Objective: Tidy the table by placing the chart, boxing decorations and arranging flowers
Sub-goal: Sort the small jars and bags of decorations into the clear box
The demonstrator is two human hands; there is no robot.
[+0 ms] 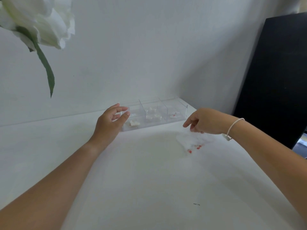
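Note:
A clear plastic box (176, 112) with three compartments stands at the back of the white table (132, 180), against the wall. Small white decorations lie in each compartment. My left hand (110, 123) hovers at the box's left end, fingers apart, holding nothing. My right hand (206, 121) pinches the top edge of a white translucent decoration (194, 141) with small red marks, which hangs down to the table in front of the box's right end. A white flower (38, 19) with a green leaf fills the top left corner, close to the camera.
A tall black object (274, 80) stands at the right beside the table's edge. A tiny dark speck (196, 204) lies on the near table surface. A white bracelet (232, 128) circles my right wrist.

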